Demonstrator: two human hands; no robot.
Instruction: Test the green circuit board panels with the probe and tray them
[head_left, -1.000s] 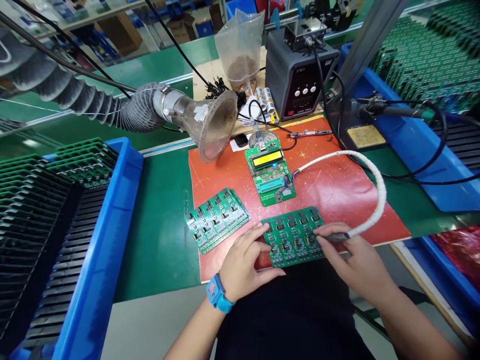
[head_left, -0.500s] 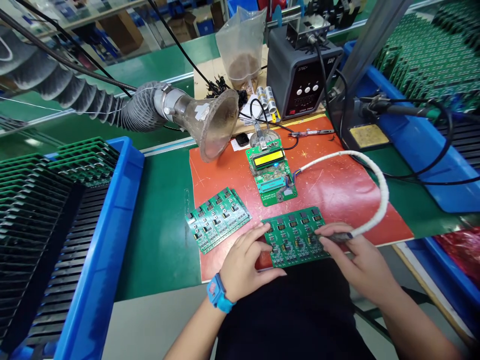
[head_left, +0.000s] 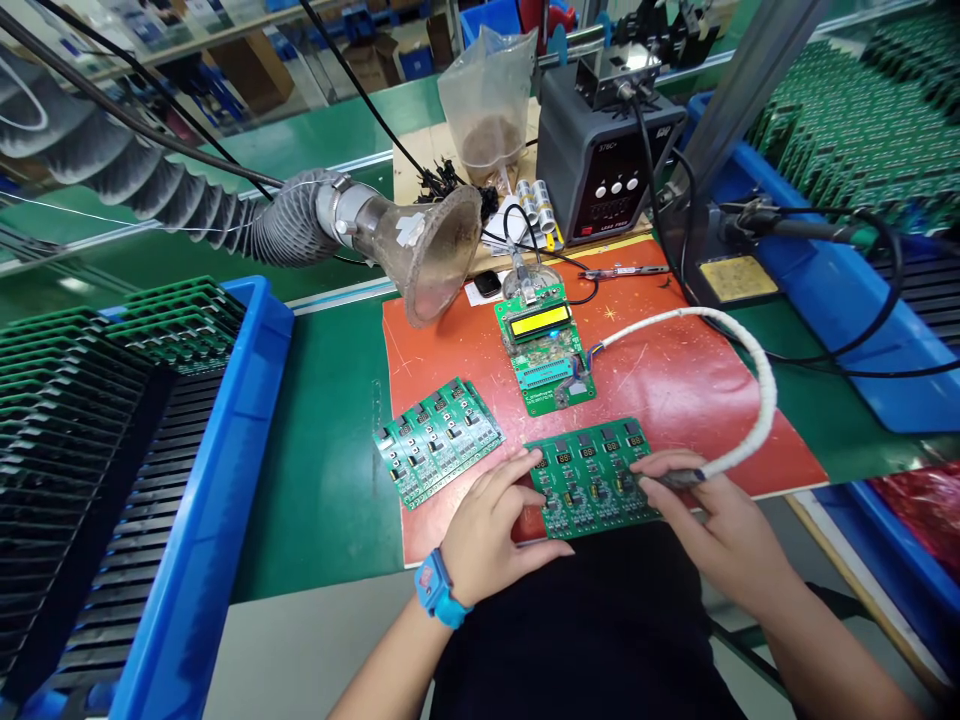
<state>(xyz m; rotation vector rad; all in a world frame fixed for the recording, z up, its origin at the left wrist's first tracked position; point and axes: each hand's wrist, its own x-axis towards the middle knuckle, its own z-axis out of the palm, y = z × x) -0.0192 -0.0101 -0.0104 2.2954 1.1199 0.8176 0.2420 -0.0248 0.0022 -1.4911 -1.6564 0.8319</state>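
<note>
A green circuit board (head_left: 585, 480) with a row of small digit displays lies near the mat's front edge. At its left end, my left hand (head_left: 491, 520) holds it, fingertips on the edge and thumb stretched along the front. Between thumb and fingers of my right hand (head_left: 724, 520) is a dark pen-like probe (head_left: 679, 479), its tip hidden at the board's right part. A white-wrapped cable (head_left: 761, 370) runs from the probe to a green device board (head_left: 544, 350) with a lit yellow screen. Left of the held board lie similar boards (head_left: 439, 440), overlapping.
A fume duct's funnel (head_left: 442, 260) hangs over the red mat (head_left: 637, 370). Blue bins of upright boards stand left (head_left: 247, 400) and right (head_left: 847, 320). Behind are a black soldering station (head_left: 600, 150) and a plastic bag (head_left: 487, 100). Tweezers (head_left: 622, 271) lie on the mat.
The camera view has shifted slightly. Both hands, the probe and the circuit board keep nearly the same places.
</note>
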